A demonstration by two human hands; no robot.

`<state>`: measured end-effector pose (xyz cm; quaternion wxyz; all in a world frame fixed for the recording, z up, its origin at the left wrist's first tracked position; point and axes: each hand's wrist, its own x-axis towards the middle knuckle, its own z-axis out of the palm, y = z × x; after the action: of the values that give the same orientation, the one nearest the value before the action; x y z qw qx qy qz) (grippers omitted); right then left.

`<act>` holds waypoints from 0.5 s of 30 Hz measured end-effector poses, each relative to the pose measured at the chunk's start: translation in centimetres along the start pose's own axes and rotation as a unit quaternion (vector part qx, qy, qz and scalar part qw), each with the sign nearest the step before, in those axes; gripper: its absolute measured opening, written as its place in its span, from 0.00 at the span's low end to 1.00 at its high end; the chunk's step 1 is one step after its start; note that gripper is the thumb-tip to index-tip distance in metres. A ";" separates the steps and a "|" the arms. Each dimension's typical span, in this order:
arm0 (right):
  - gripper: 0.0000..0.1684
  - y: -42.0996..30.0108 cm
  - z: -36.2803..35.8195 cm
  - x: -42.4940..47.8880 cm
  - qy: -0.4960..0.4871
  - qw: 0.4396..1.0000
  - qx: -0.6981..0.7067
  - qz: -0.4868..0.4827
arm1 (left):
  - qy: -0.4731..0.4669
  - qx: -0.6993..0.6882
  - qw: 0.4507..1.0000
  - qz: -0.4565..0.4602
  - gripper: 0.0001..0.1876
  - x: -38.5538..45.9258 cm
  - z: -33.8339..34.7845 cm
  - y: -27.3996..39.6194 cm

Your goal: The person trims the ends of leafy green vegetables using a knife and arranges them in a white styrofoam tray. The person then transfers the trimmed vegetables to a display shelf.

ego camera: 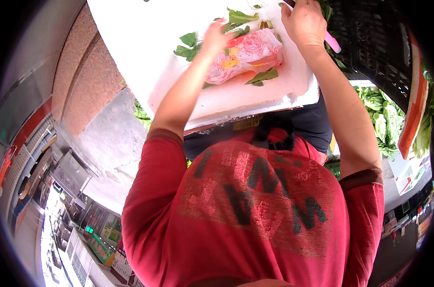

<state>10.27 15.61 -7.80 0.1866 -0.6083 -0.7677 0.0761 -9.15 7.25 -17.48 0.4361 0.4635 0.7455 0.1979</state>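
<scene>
My left hand (pixel 216 38), blurred, is over loose green leaves (pixel 188 47) at the left end of a printed thin plastic bag (pixel 254 46). Whether its fingers grip a leaf cannot be told. The bag has red and yellow patches and lies on a white foam surface (pixel 210 107). My right hand (pixel 306 23) is at the right side of this surface, closed around a tool with a pink handle (pixel 332 42). The handle's end sticks out by the wrist; the rest is largely hidden. A cut leaf (pixel 263 76) lies below the bag, another leaf (pixel 242 16) above it.
A black plastic crate (pixel 371 46) stands close to my right hand. Leafy green vegetables (pixel 382 116) lie below it, beside a red-and-white board (pixel 414 107). To the left are a reddish stone slab (pixel 84 71) and grey pavement (pixel 109 132).
</scene>
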 end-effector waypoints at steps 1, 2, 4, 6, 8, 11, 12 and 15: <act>0.26 -0.4 0.0 0.1 0.011 0.998 -0.007 -0.063 | 0.042 0.268 0.963 -0.002 0.39 1.4 -1.4 -4.9; 0.26 -0.1 0.1 0.4 0.026 0.993 -0.022 -0.114 | 0.027 0.316 0.946 -0.074 0.48 1.8 -2.1 -9.3; 0.23 0.4 0.5 0.4 0.014 0.995 -0.011 -0.101 | 0.026 0.372 0.913 -0.166 0.55 0.9 -2.3 -12.4; 0.23 0.0 0.4 0.2 0.001 0.999 0.015 -0.050 | 0.051 0.399 0.903 -0.150 0.54 0.9 -1.1 -14.6; 0.24 0.3 0.7 -0.1 0.009 0.999 0.024 -0.020 | 0.054 0.398 0.903 -0.153 0.50 1.6 -0.4 -12.8; 0.25 0.0 0.5 0.1 0.025 0.999 0.029 -0.030 | -0.011 0.386 0.918 -0.089 0.37 4.4 -1.8 -12.6; 0.25 -0.3 0.1 0.3 0.011 0.999 0.035 -0.021 | -0.031 0.392 0.919 -0.014 0.25 5.6 -2.3 -11.8; 0.25 -0.2 0.0 0.0 0.002 0.999 0.029 -0.016 | -0.039 0.404 0.914 -0.017 0.21 9.0 -2.8 -10.4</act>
<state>10.13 15.58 -7.74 0.2071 -0.5905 -0.7742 0.0945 -18.55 10.19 -27.43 0.2438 0.5949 0.7519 -0.1456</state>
